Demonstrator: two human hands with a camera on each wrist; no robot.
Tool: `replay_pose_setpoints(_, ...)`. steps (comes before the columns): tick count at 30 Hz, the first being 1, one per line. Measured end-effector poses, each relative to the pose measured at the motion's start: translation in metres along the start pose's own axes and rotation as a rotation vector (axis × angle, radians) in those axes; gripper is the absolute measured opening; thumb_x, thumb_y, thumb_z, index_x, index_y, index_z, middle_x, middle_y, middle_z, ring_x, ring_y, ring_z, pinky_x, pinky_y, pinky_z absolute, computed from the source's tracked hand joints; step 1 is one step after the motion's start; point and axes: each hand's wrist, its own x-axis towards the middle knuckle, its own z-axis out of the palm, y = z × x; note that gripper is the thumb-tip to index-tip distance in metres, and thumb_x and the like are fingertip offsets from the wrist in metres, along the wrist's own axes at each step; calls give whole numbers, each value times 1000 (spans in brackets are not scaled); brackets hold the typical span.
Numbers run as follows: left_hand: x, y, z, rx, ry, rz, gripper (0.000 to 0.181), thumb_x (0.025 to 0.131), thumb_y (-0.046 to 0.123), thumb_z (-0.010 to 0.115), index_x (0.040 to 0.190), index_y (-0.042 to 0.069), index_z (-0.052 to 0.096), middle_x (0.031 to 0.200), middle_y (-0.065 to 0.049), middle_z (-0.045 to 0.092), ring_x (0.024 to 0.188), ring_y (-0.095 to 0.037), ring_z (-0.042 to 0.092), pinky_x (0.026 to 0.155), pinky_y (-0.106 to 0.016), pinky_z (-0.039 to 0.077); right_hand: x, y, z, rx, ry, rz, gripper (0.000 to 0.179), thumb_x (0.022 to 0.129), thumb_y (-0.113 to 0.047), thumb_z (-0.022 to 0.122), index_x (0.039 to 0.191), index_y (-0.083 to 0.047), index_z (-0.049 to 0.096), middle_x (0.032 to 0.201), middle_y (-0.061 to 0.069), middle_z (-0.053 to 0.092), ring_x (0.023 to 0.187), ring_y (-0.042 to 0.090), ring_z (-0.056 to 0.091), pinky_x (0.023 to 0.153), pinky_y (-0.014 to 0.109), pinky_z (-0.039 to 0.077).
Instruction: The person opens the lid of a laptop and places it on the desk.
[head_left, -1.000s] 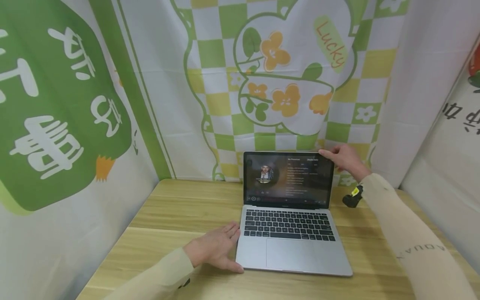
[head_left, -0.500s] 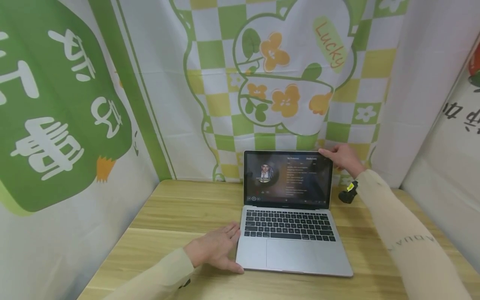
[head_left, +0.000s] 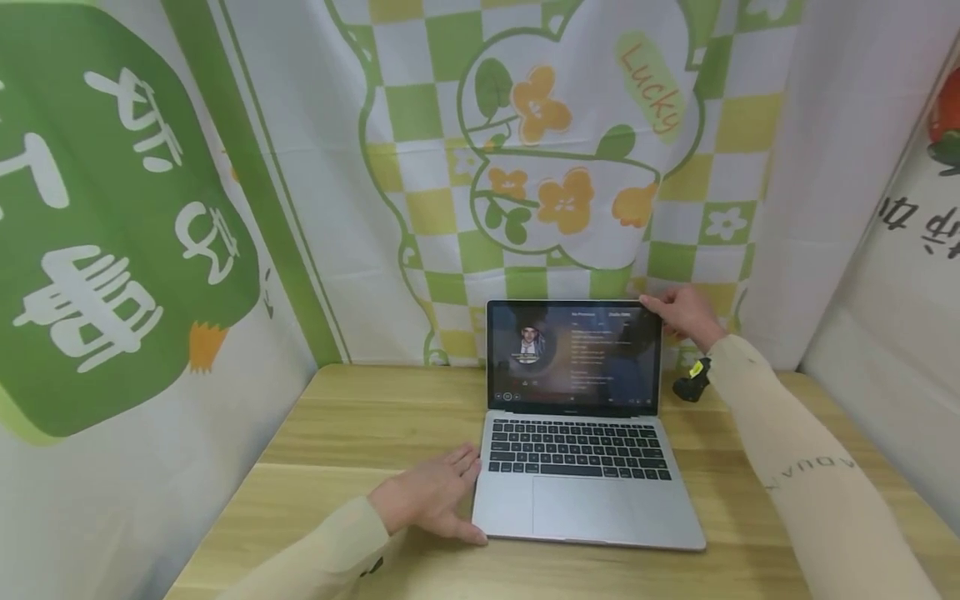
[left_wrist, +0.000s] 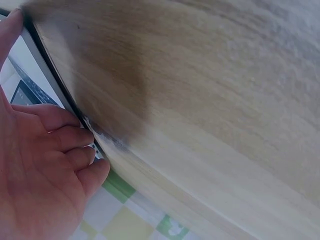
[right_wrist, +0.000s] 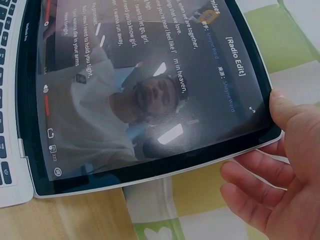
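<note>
A silver laptop (head_left: 588,508) stands unfolded on the wooden table, its lit screen (head_left: 573,354) showing a music player with lyrics. My right hand (head_left: 686,312) pinches the upper right corner of the lid. In the right wrist view, the thumb of that hand (right_wrist: 295,150) lies on the front rim and the other fingers are behind the lid. My left hand (head_left: 435,496) rests beside the laptop's left edge, thumb and fingertips touching it. The left wrist view shows this hand's (left_wrist: 45,165) palm and loosely bent fingers along the base's edge.
The wooden table (head_left: 360,417) extends to both sides of the laptop. Behind it hangs a green and white checked curtain (head_left: 420,108) close to the lid. A green printed cloth (head_left: 90,208) covers the left wall, and a white printed one the right.
The lid has tipped back slightly, with my right hand still on its corner. My right forearm has shifted a little left. The left hand and the laptop base stay put.
</note>
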Motion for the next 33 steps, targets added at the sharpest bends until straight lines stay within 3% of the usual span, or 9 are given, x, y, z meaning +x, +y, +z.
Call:
replay_pose_setpoints(10, -2, -1, 0, -12, 11, 12, 113, 79, 85, 46, 150, -2, 33, 160, -22, 25, 150, -33, 24, 123, -38, 25, -2, 6, 4, 30, 27, -30, 54, 98, -49, 51, 94, 3, 62, 81, 23, 68, 64, 29, 68, 52, 33, 55)
replay_pose_setpoints(14, -4, -2, 1, -24, 11, 5, 114, 78, 85, 46, 150, -2, 34, 159, -22, 26, 150, -33, 24, 123, -37, 25, -6, 10, 3, 12, -6, -72, 59, 100, -52, 46, 102, 5, 61, 85, 26, 67, 67, 30, 69, 55, 33, 57)
replay_pose_setpoints(19, -6, -4, 1, -49, 1, -12, 115, 78, 85, 47, 151, -3, 32, 160, -21, 24, 151, -32, 22, 123, -38, 25, -14, 9, 0, 9, -34, -117, 66, 100, -54, 42, 121, 5, 61, 96, 30, 68, 61, 21, 67, 56, 33, 56)
replay_pose_setpoints(25, -8, -9, 4, -128, 2, -17, 112, 80, 84, 45, 152, -1, 30, 161, -20, 23, 151, -32, 22, 122, -41, 26, -23, 10, -3, -8, -83, -143, 73, 101, -55, 36, 139, 6, 48, 110, 30, 66, 82, 35, 71, 69, 40, 59)
replay_pose_setpoints(29, -8, -17, 5, -174, 24, -23, 100, 88, 78, 39, 153, 3, 29, 162, -16, 24, 151, -32, 23, 122, -42, 26, -29, 15, -5, -14, -101, -154, 72, 104, -53, 29, 143, 6, 42, 119, 32, 63, 96, 40, 69, 76, 44, 59)
replay_pose_setpoints(33, -7, -27, 4, -205, 53, -43, 89, 93, 72, 36, 154, 6, 30, 162, -15, 25, 150, -35, 23, 122, -46, 26, -36, 23, -7, -32, -85, -199, 62, 105, -48, 30, 129, 5, 53, 110, 30, 66, 83, 33, 71, 65, 38, 58)
